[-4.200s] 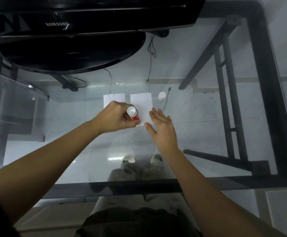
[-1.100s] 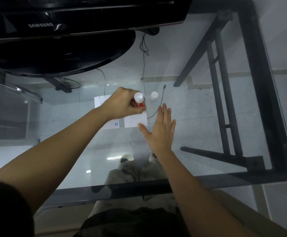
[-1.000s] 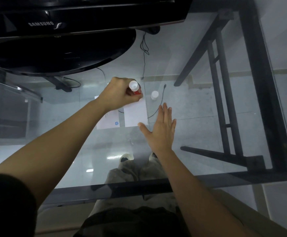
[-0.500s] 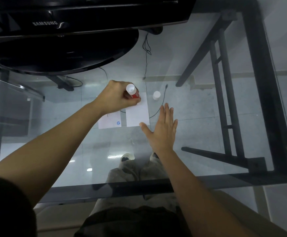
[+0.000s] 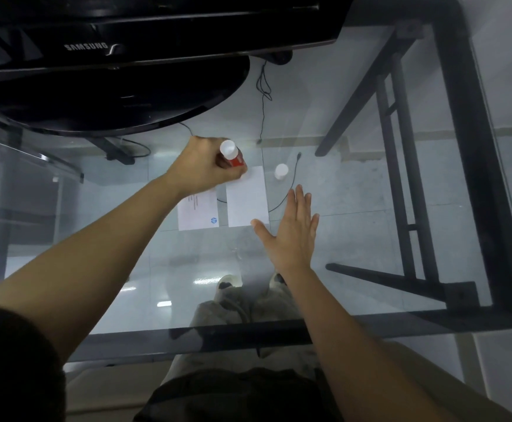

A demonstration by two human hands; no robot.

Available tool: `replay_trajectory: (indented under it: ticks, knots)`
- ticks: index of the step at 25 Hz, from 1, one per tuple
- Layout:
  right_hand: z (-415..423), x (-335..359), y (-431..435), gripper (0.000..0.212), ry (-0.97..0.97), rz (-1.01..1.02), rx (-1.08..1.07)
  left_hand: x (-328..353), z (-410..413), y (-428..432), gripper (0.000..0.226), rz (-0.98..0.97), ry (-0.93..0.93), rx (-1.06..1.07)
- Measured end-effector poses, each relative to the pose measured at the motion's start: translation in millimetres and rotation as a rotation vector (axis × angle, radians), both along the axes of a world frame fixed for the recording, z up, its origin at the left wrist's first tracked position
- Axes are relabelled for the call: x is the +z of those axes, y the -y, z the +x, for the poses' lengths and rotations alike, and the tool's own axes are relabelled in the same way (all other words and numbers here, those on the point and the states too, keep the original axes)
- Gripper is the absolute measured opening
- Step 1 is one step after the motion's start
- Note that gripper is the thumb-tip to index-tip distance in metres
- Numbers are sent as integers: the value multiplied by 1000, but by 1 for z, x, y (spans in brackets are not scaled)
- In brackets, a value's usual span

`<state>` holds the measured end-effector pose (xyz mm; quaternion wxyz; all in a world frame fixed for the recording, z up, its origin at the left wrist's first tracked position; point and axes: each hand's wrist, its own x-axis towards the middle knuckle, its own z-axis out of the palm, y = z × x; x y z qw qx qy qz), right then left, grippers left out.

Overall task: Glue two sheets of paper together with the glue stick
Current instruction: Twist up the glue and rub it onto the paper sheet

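Two small white paper sheets lie side by side on the glass table. The left sheet (image 5: 198,213) carries print and a blue logo; the right sheet (image 5: 246,197) is blank. My left hand (image 5: 204,170) grips the red and white glue stick (image 5: 232,153), tip down at the far left corner of the blank sheet. My right hand (image 5: 293,231) lies flat with fingers spread on the glass, its thumb touching the blank sheet's near right corner. The white glue cap (image 5: 281,171) stands just right of the blank sheet.
A black Samsung monitor (image 5: 157,35) with a round base (image 5: 111,99) fills the far left of the glass table (image 5: 355,239). Cables hang behind the sheets. The black table frame (image 5: 477,178) runs along the right and near edges. My knees show below the glass.
My left hand has moved the glue stick from the blank sheet's near left corner up to its far end. My right hand slid off the sheet to its near right corner.
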<state>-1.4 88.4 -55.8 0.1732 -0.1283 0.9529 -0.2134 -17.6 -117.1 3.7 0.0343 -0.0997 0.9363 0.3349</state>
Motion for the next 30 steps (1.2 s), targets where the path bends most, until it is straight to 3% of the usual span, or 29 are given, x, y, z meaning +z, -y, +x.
replay_trajectory:
  ticks: [6,10,12,14,18,20,22,24,26,30]
  knots:
    - [-1,0,-1,91,-4,-16,-6,2,46,-13,18,46,114,-140]
    - [-2,-1,0,90,2,-35,-8,0,16,10,24,-3,64,21]
    - [-2,-1,1,89,7,-29,-9,-3,10,20,21,70,68,133]
    - [-1,0,0,85,-2,-48,-18,-5,14,18,13,361,53,292]
    - [2,2,0,56,-80,-57,84,-13,38,-6,18,1274,-38,703]
    - [1,2,-1,51,-81,-20,122,-15,43,-14,19,1554,-38,868]
    - [-1,2,-1,50,-70,-29,129,-14,35,-16,16,1667,-10,973]
    - [-1,2,-2,49,-66,-50,123,-10,18,-14,17,1631,25,941]
    - [0,3,-3,49,-68,-67,117,-3,-6,-9,19,1427,42,765]
    - [-1,2,-3,48,-62,-73,118,9,-49,-4,35,576,76,271]
